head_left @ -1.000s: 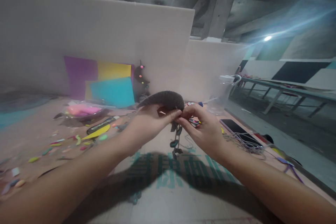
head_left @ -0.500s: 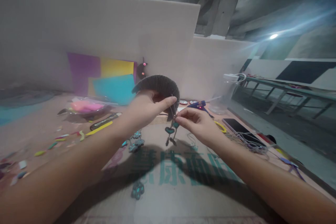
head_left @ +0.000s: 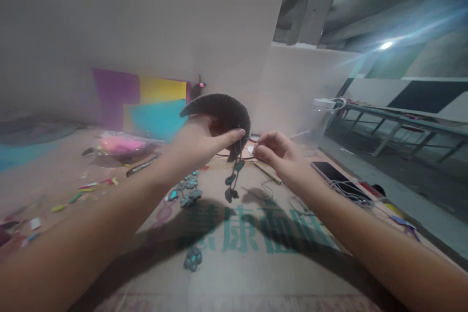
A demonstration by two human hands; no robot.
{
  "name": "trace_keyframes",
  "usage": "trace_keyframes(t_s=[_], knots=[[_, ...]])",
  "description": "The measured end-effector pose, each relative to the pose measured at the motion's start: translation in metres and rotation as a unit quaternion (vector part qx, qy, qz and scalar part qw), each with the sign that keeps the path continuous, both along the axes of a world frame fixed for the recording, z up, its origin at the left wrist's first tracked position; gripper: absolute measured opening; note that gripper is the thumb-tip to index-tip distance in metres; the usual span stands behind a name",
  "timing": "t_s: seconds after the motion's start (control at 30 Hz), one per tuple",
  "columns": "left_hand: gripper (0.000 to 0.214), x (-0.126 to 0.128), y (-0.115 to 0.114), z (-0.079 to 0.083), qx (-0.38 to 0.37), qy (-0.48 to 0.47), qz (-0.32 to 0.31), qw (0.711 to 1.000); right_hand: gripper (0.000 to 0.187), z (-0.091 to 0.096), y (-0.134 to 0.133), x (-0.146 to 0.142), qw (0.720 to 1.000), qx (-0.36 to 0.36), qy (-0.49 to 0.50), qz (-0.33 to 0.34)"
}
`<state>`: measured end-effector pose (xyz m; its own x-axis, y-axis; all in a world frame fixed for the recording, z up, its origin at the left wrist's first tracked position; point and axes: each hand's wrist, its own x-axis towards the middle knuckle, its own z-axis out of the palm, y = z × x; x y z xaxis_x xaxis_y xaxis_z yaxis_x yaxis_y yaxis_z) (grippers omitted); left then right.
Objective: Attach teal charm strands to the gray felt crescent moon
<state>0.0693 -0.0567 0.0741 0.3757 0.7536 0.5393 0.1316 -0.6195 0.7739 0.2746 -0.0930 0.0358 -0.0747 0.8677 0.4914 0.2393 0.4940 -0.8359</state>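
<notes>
My left hand [head_left: 204, 141] is closed around a dark, fuzzy crescent-shaped piece [head_left: 219, 105], its thumb pressed on the near right end. From that end hang thin strands with dark teal leaf-like charms [head_left: 234, 178]; they dangle free above the board. My right hand [head_left: 276, 153] is just right of the strands, apart from them, with fingers loosely curled and nothing visible between them. Below on the board lie grey flower pieces with turquoise centres [head_left: 190, 197], and one more such flower [head_left: 193, 259] nearer to me.
A cardboard-like board [head_left: 226, 278] with green lettering covers the middle of the table. At left are a bag of pink material [head_left: 122, 145], a utility knife [head_left: 142, 165] and coloured scraps. A phone [head_left: 340, 180], tangled cord [head_left: 351, 195] and clear jug [head_left: 320, 122] stand right.
My right hand has let go of the hanging charms and moved up and right. The crescent has risen slightly in my left hand, and the charms have swung left. A thin stick now shows beside my right hand.
</notes>
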Motion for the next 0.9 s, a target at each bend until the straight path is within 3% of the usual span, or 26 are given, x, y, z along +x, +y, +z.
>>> trace_keyframes(t_s=[0.13, 0.2, 0.33, 0.43, 0.5, 0.67, 0.9], knots=[[0.027, 0.001, -0.001, -0.001, 0.016, 0.013, 0.017, 1.0, 0.043, -0.007, -0.003, -0.007, 0.994, -0.005, -0.064, 0.092], [0.027, 0.001, -0.001, -0.002, 0.036, 0.035, 0.047, 0.998, 0.049, -0.007, -0.005, -0.009, 0.991, 0.014, -0.085, 0.106], [0.021, -0.005, 0.007, -0.003, 0.168, 0.103, 0.207, 0.958, 0.045, -0.004, -0.005, -0.004, 0.994, 0.012, -0.102, 0.049], [0.021, -0.011, 0.012, 0.002, 0.179, 0.115, 0.251, 0.944, 0.039, -0.004, 0.001, 0.003, 0.995, -0.002, -0.1, 0.016], [0.023, -0.015, 0.012, 0.006, 0.13, 0.1, 0.239, 0.957, 0.039, -0.005, 0.005, 0.005, 0.995, -0.008, -0.1, 0.011], [0.026, -0.019, 0.009, 0.011, 0.07, 0.027, 0.14, 0.987, 0.037, -0.006, 0.005, 0.005, 0.995, -0.004, -0.101, 0.008], [0.029, -0.023, 0.016, 0.011, 0.029, -0.036, 0.01, 0.999, 0.034, 0.0, 0.0, 0.002, 0.991, -0.013, -0.13, 0.004]])
